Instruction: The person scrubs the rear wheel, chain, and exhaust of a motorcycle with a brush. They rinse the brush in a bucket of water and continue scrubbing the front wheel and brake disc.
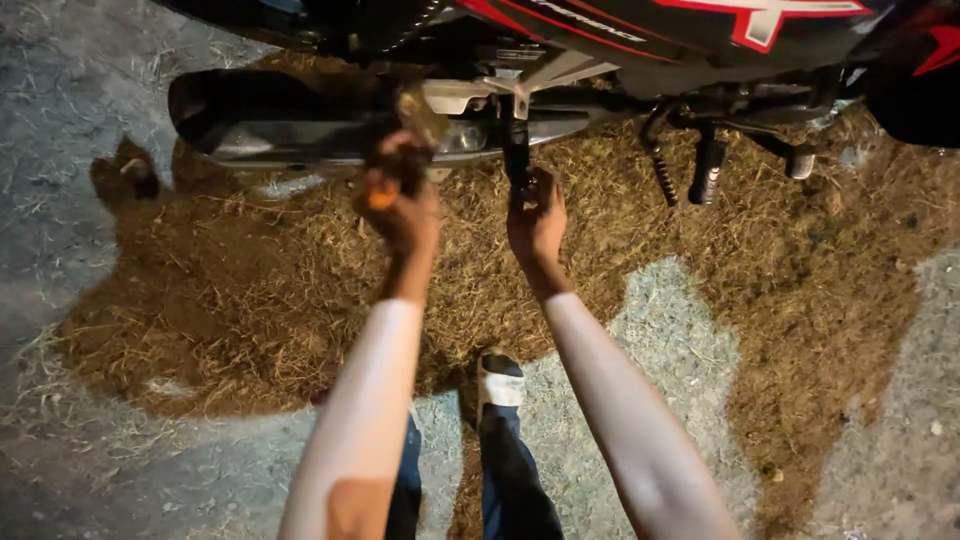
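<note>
I am closing my left hand (400,205) around an orange-handled tool (383,192); my right hand (536,218), half-open, is touching the motorcycle's black footpeg (516,150).

Colours, top to bottom of frame

Motorcycle fairing (640,30) black with red and white graphics, top edge; exhaust (270,115) black over chrome, upper left; dry grass (250,290) yellow-brown; ground (60,180) grey; trousers (515,480) dark blue, shoe (499,380) white and black, bottom centre.
</note>
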